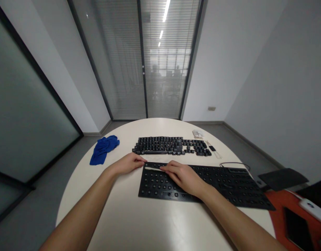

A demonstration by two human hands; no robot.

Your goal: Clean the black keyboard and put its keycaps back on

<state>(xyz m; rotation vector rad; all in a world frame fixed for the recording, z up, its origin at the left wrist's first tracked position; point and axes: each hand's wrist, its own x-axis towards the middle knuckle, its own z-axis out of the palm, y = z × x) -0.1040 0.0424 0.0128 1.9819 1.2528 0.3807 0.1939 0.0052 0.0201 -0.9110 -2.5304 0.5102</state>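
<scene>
A black keyboard base (215, 181) with its keycaps off lies across the table in front of me, rows of switch posts showing. My left hand (129, 163) has its fingers pinched together at the base's upper left corner, steadying it by the edge. Over the left part of the base, my right hand (182, 176) is closed on a thin white cotton swab (153, 169). The swab points left, its tip near the top left posts. Behind the base, the loose black keycaps (160, 143) are laid out in keyboard order.
A crumpled blue cloth (104, 148) lies at the table's left. Back right are a small clear plastic bag (198, 133) and a wire keycap puller (213, 149). A cable (235, 162) curves behind the base. Right of the table, a phone (297, 226) rests on an orange surface.
</scene>
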